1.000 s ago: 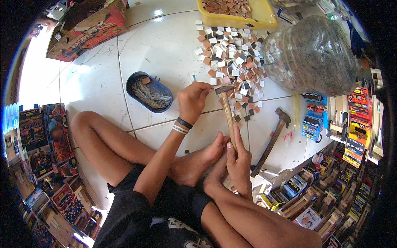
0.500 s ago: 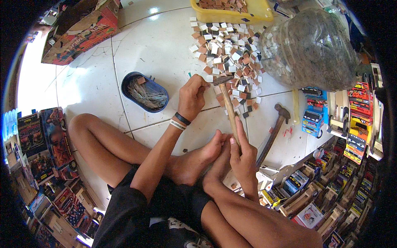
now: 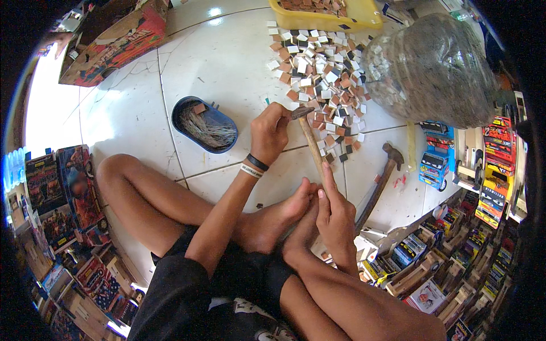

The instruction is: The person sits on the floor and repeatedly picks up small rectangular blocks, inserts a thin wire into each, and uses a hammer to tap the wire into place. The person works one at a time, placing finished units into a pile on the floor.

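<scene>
My right hand (image 3: 335, 219) is wrapped around the wooden handle of a hammer (image 3: 311, 139), index finger stretched along it. The dark hammer head sits right at the fingertips of my left hand (image 3: 269, 133), which are pinched together. Whatever they hold is hidden or too small to make out. Just beyond both hands spreads a pile of small square pieces (image 3: 324, 77) in white, brown and black. To the left of my left hand stands a blue oval container (image 3: 232, 126) holding many thin, light-coloured strands or pins and one brown square.
A second hammer (image 3: 376, 184) lies on the tiled floor to the right. Behind the pile are a yellow tray (image 3: 335, 21) of brown squares and a bulky filled plastic bag (image 3: 429, 71). Toy trucks (image 3: 435, 165) crowd the right side. A cardboard box (image 3: 122, 42) stands far left.
The hammer head has moved slightly left, up to my left fingertips. My left hand keeps its pinch, and the whole view has shifted a little.
</scene>
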